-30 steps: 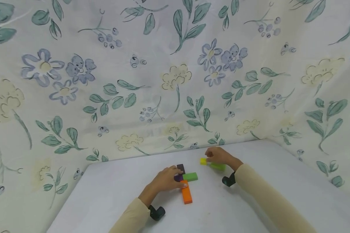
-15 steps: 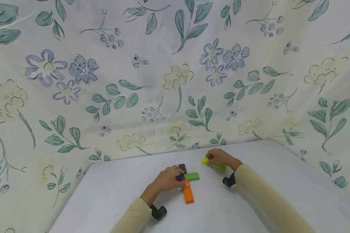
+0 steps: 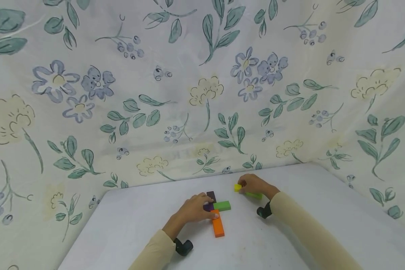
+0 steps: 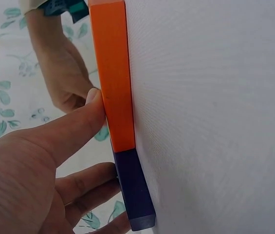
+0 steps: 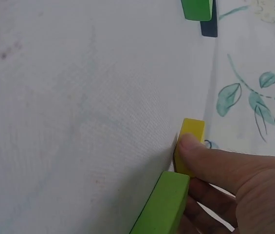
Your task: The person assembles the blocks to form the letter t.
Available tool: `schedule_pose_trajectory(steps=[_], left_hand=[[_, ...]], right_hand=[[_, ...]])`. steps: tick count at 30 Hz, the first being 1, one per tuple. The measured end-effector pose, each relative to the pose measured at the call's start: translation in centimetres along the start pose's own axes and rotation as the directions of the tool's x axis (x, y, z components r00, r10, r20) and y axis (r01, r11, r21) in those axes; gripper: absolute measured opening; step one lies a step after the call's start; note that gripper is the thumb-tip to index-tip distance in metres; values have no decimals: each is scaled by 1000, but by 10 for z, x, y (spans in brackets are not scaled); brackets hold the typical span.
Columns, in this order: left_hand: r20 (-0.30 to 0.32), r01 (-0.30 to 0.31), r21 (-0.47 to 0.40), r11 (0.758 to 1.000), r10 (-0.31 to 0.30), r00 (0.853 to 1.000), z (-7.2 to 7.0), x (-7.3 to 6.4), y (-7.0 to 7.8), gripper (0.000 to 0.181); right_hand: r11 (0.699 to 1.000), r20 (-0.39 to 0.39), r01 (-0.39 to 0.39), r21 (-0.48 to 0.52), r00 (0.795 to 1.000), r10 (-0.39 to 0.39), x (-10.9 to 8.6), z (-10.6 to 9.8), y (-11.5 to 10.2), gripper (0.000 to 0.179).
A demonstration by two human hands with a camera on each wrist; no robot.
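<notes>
My left hand point(image 3: 193, 208) rests on a group of blocks on the table. Its thumb touches the orange block point(image 4: 113, 73), and its fingers lie against the dark purple block point(image 4: 135, 192), whose end meets the orange one. A green block point(image 3: 222, 206) sticks out rightward from the purple one, and a blackish block point(image 3: 211, 196) lies behind. Farther back and right, my right hand point(image 3: 254, 184) pinches a yellow block point(image 5: 191, 127) between thumb and fingers. A light green block point(image 5: 161, 204) lies at the yellow block's near end; whether they touch is unclear.
The white table point(image 3: 121, 225) has its back edge against a hanging floral cloth point(image 3: 175, 93). The cloth also runs along the right side. A small black camera is strapped to each wrist.
The right hand has settled slightly lower over the yellow block, its fingers closer around it. The left hand and its blocks keep their place; the head view has shifted slightly.
</notes>
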State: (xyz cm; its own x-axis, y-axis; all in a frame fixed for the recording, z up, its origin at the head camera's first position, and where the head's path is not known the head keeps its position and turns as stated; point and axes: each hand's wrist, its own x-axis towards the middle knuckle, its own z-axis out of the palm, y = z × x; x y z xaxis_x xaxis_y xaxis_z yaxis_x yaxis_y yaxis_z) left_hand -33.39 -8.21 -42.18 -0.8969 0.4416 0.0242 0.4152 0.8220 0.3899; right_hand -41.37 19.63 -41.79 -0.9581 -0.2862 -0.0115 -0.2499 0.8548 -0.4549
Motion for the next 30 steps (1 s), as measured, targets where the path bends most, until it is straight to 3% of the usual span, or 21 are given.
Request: schedule_pose_trajectory(steps=[17, 30], left_hand=[[-1, -1, -11, 1000, 1, 1000, -1, -2, 1, 61], [-4, -6, -1, 1000, 6, 1000, -3, -5, 4, 60]], right_hand=[[1000, -12, -3, 31, 1000, 3, 1, -2, -1, 24], [998, -59, 58, 33, 997, -56, -3, -18, -8, 25]])
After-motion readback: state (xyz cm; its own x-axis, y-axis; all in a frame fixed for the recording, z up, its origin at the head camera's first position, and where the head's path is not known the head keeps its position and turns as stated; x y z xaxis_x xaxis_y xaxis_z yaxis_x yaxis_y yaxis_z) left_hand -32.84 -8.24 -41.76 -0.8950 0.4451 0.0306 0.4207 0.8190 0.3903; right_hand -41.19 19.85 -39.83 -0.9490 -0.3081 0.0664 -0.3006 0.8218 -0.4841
